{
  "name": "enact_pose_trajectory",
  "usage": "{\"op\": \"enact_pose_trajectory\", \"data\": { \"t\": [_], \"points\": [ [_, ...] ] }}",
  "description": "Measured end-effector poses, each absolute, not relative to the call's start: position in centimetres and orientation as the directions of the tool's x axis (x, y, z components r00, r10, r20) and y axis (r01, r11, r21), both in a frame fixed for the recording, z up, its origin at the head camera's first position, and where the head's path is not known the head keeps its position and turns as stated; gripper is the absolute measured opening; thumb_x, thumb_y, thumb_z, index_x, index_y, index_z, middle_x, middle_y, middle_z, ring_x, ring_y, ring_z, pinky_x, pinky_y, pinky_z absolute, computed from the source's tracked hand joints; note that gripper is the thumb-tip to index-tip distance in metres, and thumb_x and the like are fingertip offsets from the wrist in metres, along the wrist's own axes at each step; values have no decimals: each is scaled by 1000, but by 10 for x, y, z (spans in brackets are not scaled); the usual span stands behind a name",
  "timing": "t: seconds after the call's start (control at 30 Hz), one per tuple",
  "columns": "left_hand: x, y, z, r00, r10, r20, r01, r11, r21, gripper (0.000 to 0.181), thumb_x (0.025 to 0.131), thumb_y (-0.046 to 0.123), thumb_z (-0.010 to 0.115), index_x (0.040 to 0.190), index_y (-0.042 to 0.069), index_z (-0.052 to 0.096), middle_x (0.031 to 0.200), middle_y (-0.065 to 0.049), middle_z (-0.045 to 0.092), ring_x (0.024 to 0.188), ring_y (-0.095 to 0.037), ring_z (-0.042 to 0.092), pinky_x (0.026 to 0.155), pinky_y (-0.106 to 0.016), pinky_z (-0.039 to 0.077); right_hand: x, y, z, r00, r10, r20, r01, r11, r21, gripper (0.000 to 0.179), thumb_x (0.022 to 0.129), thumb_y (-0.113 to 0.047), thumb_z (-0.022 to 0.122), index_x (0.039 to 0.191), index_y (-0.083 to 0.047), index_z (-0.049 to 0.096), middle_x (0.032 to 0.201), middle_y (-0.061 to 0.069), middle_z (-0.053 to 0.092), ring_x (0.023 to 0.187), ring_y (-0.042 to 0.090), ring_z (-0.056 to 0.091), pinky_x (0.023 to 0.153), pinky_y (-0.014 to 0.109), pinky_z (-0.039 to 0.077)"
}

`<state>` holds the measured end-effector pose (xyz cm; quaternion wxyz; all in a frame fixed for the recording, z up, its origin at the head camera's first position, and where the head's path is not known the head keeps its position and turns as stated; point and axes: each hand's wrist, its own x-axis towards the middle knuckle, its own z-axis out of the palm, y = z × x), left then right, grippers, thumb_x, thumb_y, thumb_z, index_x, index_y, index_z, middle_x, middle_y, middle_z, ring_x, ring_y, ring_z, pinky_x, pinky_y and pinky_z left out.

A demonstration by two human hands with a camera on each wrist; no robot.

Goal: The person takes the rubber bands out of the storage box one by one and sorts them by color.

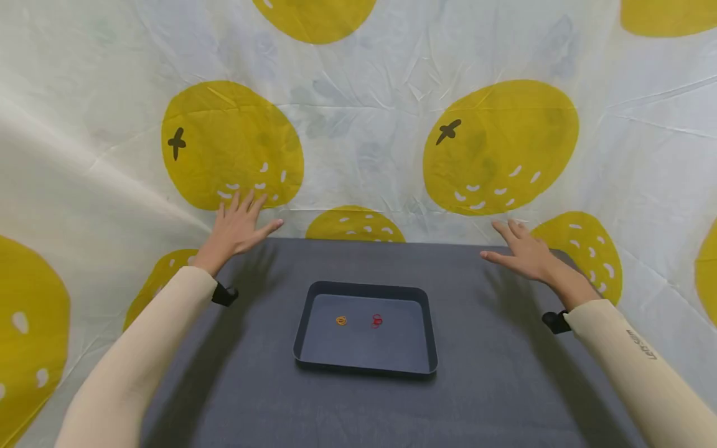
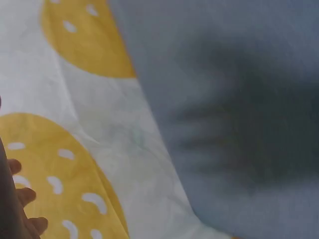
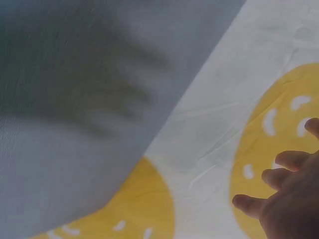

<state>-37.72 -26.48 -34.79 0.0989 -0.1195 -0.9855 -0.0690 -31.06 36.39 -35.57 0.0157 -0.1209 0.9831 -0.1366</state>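
My left hand (image 1: 238,229) is raised over the far left part of the table, fingers spread and holding nothing. On the far right side, my right hand (image 1: 525,252) hovers with its fingers extended and nothing in its grasp. Between and nearer than both hands, a dark shallow tray (image 1: 366,368) lies on the table. Inside it, a small cluster of orange-yellow bands (image 1: 341,321) sits left of a small cluster of red bands (image 1: 377,322). Neither hand touches the tray. Fingertips of each hand show at the edge of its wrist view.
The grey table (image 1: 370,410) carries the shadows of both arms. Behind its far edge hangs a white curtain (image 1: 364,137) printed with large yellow fruit. A black strap piece (image 1: 224,295) shows at the left wrist, and another black piece (image 1: 556,322) at the right.
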Motion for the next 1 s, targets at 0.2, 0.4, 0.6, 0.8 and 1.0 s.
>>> {"op": "enact_pose_trajectory", "data": {
  "t": [0.2, 0.4, 0.6, 0.8, 1.0],
  "points": [
    [-358, -254, -353, -945, 226, 236, 277, 937, 214, 95, 99, 79, 33, 168, 17, 15, 173, -22, 11, 158, -52, 6, 120, -78, 11, -293, 346, -354, -955, -293, 54, -294, 901, -318, 94, 101, -54, 60, 168, -14, 7, 170, 31, 0, 153, 60, 10, 109, 85, 17],
    [-334, -236, -367, -933, 254, 254, 335, 873, 356, 89, 101, 72, 40, 168, 19, 15, 173, -20, 13, 157, -48, 16, 119, -76, 19, -274, 325, -357, -932, -350, 98, -361, 866, -345, 87, 102, -45, 63, 167, -11, 16, 170, 29, 11, 152, 57, 20, 112, 80, 25],
    [-320, -221, -383, -938, 259, 229, 343, 785, 516, 81, 104, 66, 40, 168, 23, 15, 173, -13, 17, 158, -42, 21, 121, -71, 23, -263, 310, -364, -900, -399, 176, -436, 818, -375, 78, 102, -37, 66, 162, -4, 29, 163, 26, 32, 146, 49, 37, 111, 72, 36],
    [-312, -202, -401, -931, 282, 231, 364, 695, 619, 73, 108, 56, 42, 167, 19, 21, 172, -12, 23, 158, -39, 25, 123, -67, 24, -256, 291, -376, -888, -417, 196, -460, 777, -431, 73, 102, -34, 67, 161, -7, 34, 158, 21, 43, 136, 44, 53, 102, 66, 49],
    [-303, -185, -423, -928, 302, 218, 364, 613, 701, 69, 109, 52, 44, 167, 22, 22, 172, -10, 25, 157, -38, 28, 122, -66, 29, -254, 271, -383, -876, -442, 192, -475, 725, -499, 69, 101, -31, 69, 160, -12, 37, 158, 18, 46, 130, 41, 60, 98, 62, 54]
  ]
}}
